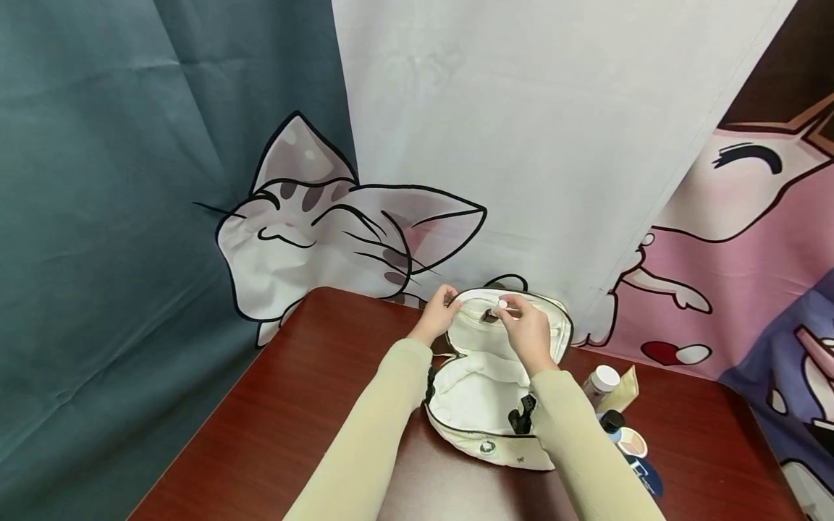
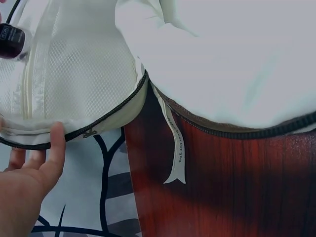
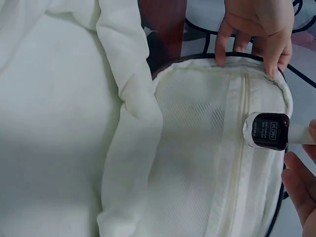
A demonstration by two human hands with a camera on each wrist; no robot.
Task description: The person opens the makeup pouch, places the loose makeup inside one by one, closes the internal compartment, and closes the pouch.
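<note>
A cream-white zippered bag (image 1: 476,398) lies unfolded on the table, its lid raised at the back. Inside the lid is a mesh pocket (image 3: 192,108) crossed by a zipper. My left hand (image 1: 439,315) holds the lid's left edge, thumb on the inner side and fingers behind, as the right wrist view shows. With my right hand (image 1: 529,333) I pinch the white cap of a small dark nail polish bottle (image 3: 269,131). The bottle is held sideways in front of the lid's mesh and zipper, its label facing the right wrist camera.
Right of the bag, by my right sleeve, are a white-capped jar (image 1: 602,380), a beige tube (image 1: 623,391), a black-capped bottle (image 1: 611,422), a round compact (image 1: 632,442) and a dark blue round item (image 1: 646,475). A printed curtain (image 1: 417,145) hangs behind the table (image 1: 313,369).
</note>
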